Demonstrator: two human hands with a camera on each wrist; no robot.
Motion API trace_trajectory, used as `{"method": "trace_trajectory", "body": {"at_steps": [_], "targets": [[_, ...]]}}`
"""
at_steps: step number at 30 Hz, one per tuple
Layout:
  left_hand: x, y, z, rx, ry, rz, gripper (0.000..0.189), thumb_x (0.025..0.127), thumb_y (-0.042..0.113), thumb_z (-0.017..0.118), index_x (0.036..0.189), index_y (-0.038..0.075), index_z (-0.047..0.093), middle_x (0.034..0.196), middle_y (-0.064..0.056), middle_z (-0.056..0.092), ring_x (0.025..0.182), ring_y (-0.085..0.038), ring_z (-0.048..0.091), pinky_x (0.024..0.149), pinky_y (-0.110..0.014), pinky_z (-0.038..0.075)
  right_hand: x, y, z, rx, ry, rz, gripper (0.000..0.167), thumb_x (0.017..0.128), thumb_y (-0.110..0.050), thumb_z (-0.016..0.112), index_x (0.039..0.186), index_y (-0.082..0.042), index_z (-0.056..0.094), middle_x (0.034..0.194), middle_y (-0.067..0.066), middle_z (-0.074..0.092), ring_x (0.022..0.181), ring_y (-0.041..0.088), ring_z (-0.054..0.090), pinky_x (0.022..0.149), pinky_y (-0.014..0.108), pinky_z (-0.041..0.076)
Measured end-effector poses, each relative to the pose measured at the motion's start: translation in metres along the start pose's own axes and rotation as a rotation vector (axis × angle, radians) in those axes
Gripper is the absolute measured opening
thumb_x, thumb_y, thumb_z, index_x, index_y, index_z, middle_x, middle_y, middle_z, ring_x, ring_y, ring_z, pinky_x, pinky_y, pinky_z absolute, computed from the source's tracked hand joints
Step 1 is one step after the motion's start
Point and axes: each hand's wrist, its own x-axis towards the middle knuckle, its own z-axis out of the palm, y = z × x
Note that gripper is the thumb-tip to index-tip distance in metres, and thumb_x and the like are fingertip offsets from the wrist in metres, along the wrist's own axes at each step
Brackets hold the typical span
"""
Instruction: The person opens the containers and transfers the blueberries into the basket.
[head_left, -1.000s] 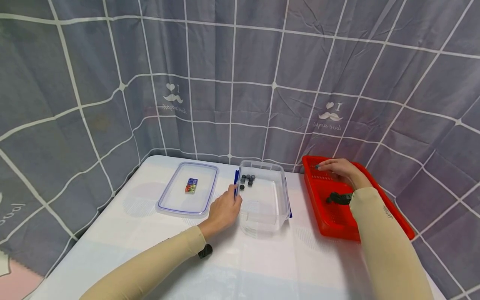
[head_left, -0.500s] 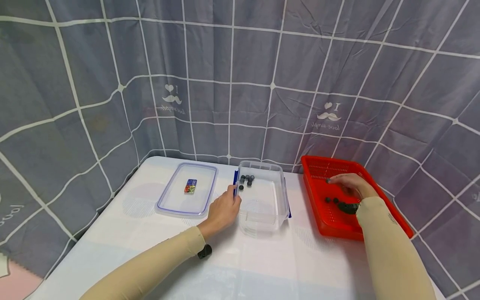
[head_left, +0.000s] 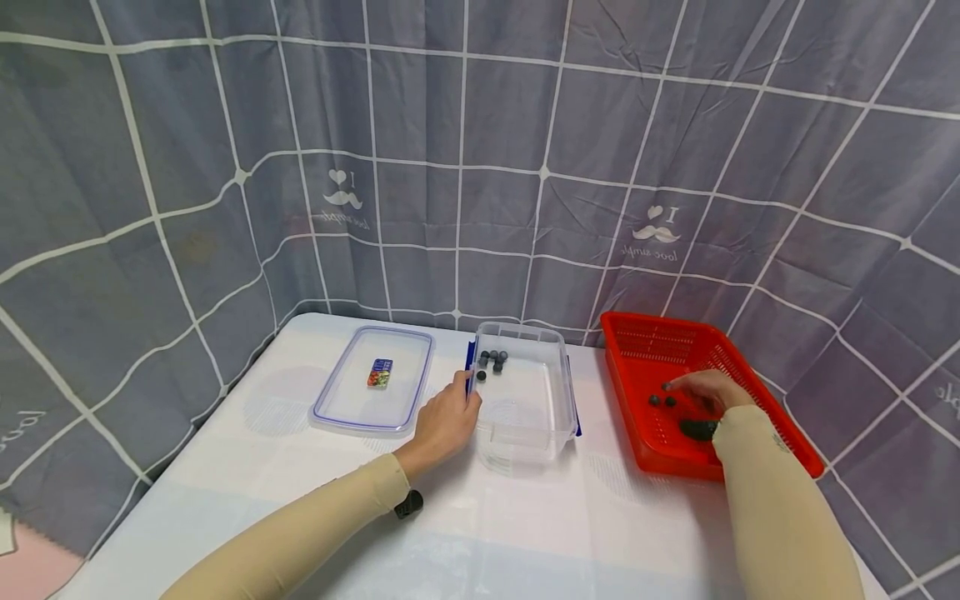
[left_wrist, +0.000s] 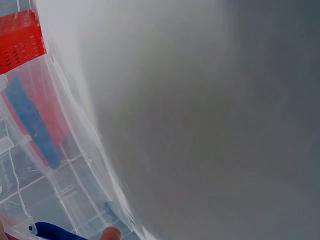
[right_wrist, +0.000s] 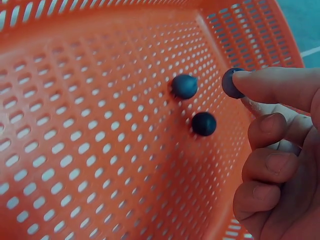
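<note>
Right wrist camera shows the right hand (right_wrist: 282, 165) pinching one dark blue ball (right_wrist: 230, 84) between its fingertips, over the floor of a red perforated basket (head_left: 675, 465). Two loose balls (right_wrist: 184, 87) lie close by, at nine and seven o'clock from the pinched one. The left hand (head_left: 446, 421) grips the left wall of a clear plastic container (head_left: 517, 440) at its blue latch (left_wrist: 55, 231).

A second ago the right hand was over the basket's far end; now it has come toward the person, just beside the loose pair, which seems to leave the held ball with that pair rather than the cluster of dark balls (head_left: 497, 367) inside the container. The left hand's hold is unchanged.

From the person, the basket lies at two o'clock, the container near twelve, and a clear lid (head_left: 348, 385) at eleven.
</note>
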Motion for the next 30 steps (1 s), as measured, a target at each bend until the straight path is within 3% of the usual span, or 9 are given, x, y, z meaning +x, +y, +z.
{"method": "trace_trajectory", "body": {"at_steps": [7,13,20,26,28,30], "targets": [[-0.001,0.000,-0.001,0.000,0.000,0.000,0.046,0.103,0.030,0.042,0.145,0.013,0.049,0.120,-0.011,0.071,0.076,-0.021,0.062,0.061,-0.038,0.046,-0.001,0.010,-0.001,-0.001,0.023,0.060,0.025,0.090,-0.030,0.067,0.069,-0.020,0.057,0.071,-0.005,0.045,0.075,0.016,0.047,0.069,0.028,0.044],[-0.002,0.001,-0.002,0.003,0.008,-0.015,0.048,0.102,0.032,0.041,0.146,0.013,0.048,0.117,-0.011,0.071,0.077,-0.022,0.063,0.064,-0.039,0.048,-0.003,0.014,0.000,0.006,0.013,0.038,0.029,0.088,-0.030,0.068,0.063,-0.022,0.054,0.064,-0.007,0.047,0.067,0.013,0.048,0.065,0.028,0.044],[-0.004,0.003,-0.002,-0.005,-0.012,-0.022,0.050,0.102,0.032,0.041,0.147,0.012,0.047,0.118,-0.011,0.070,0.078,-0.022,0.063,0.065,-0.041,0.049,0.000,0.016,-0.003,-0.026,-0.018,0.028,0.022,0.081,-0.032,0.073,0.071,-0.018,0.060,0.070,-0.003,0.047,0.074,0.017,0.047,0.069,0.030,0.043],[-0.004,0.002,-0.001,0.012,0.001,-0.025,0.049,0.102,0.034,0.040,0.147,0.014,0.047,0.118,-0.011,0.070,0.080,-0.022,0.063,0.067,-0.041,0.050,0.005,-0.003,0.001,-0.091,0.055,-0.058,0.028,0.090,-0.028,0.066,0.064,-0.022,0.055,0.063,-0.006,0.044,0.065,0.014,0.045,0.063,0.030,0.041],[-0.003,0.002,-0.001,0.009,0.001,-0.025,0.049,0.102,0.033,0.041,0.147,0.013,0.047,0.117,-0.011,0.071,0.080,-0.022,0.064,0.067,-0.042,0.050,0.006,-0.014,0.001,-0.102,0.056,-0.100,0.024,0.092,-0.027,0.064,0.069,-0.020,0.063,0.060,-0.007,0.044,0.061,0.013,0.044,0.061,0.028,0.041],[-0.003,0.003,0.000,0.004,-0.001,-0.025,0.048,0.102,0.032,0.042,0.147,0.013,0.047,0.117,-0.011,0.071,0.081,-0.023,0.064,0.068,-0.042,0.050,0.007,-0.026,0.002,-0.086,0.044,-0.134,0.019,0.094,-0.026,0.064,0.085,-0.012,0.072,0.058,-0.008,0.044,0.058,0.012,0.043,0.059,0.028,0.041]]}}
